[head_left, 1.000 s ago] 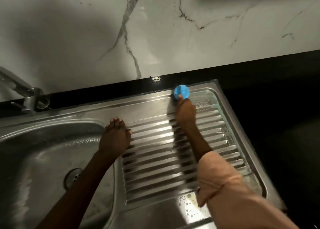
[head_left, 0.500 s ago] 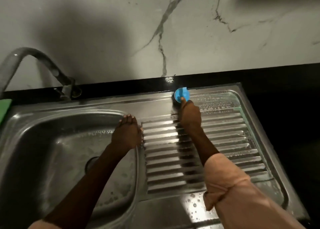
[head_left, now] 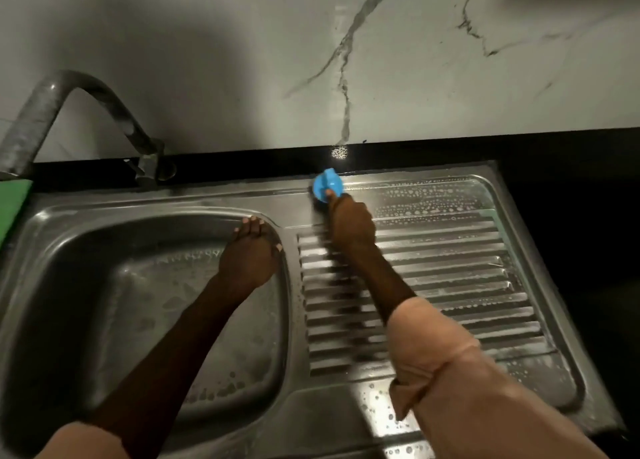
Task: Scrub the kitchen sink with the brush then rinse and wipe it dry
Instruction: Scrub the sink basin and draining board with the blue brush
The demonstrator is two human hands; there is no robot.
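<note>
Setting: a steel sink point(head_left: 104, 216) seen from above, its bowl on the left and a ribbed drainboard point(head_left: 450, 268) on the right, set into a black counter point(head_left: 571, 153) below a marble wall point(head_left: 381, 60).
Right hand: the right hand point(head_left: 351, 221) reaches to the far edge of the drainboard, fingers curled round a blue brush point(head_left: 327, 184).
Brush: it sits at the back rim of the steel, near the drainboard's far left corner, head down on the metal (only the blue top shows past the fingers).
Left hand: the left hand point(head_left: 251, 254) rests at the bowl's far right corner, fingers straight and together, their tips on the rim; it holds nothing.
Suds: soap bubbles dot the far strip of the drainboard and the near edge of the steel; pale foam streaks line the bowl.
Tap: a curved metal tap point(head_left: 79, 87) rises from the back left and arches out of view on the left.
Left edge: something green point(head_left: 12, 202) lies beside the bowl, mostly cut off.
Sleeves: a pale pink sleeve point(head_left: 450, 372) is pushed up the right forearm.
</note>
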